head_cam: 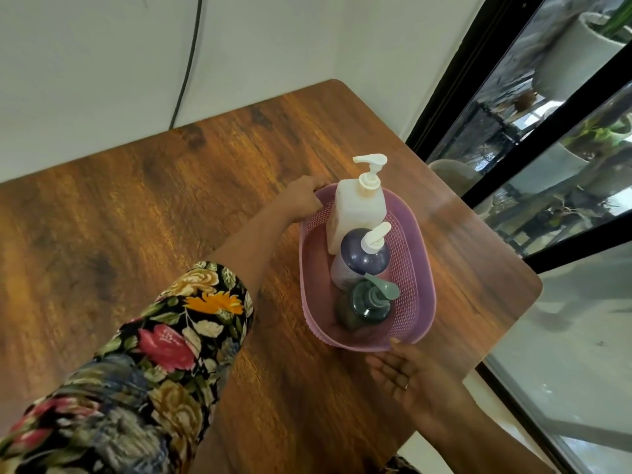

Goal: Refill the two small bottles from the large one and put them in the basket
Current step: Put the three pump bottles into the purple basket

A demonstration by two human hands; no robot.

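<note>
- Three pump bottles stand upright in a row inside the pink basket [406, 268] on the worktop [136, 217]: large white bottle [355, 213] farthest, purple bottle [359, 265] in the middle, green bottle [359, 306] nearest me.
- My left hand [302, 196], arm outstretched, curls its fingers over the basket's far rim.
- My right hand [403, 374] lies palm up, fingers spread, one fingertip touching the near rim.

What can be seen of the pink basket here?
The basket is an oval, mauve-pink plastic tub with pierced mesh walls and a smooth rim. It stands upright, apparently on the wooden table near its right edge. Three pump bottles stand inside in a row: white bottle farthest, purple bottle midway, green bottle nearest. The left hand grips its far rim; the right hand, palm up, touches its near rim.
</note>
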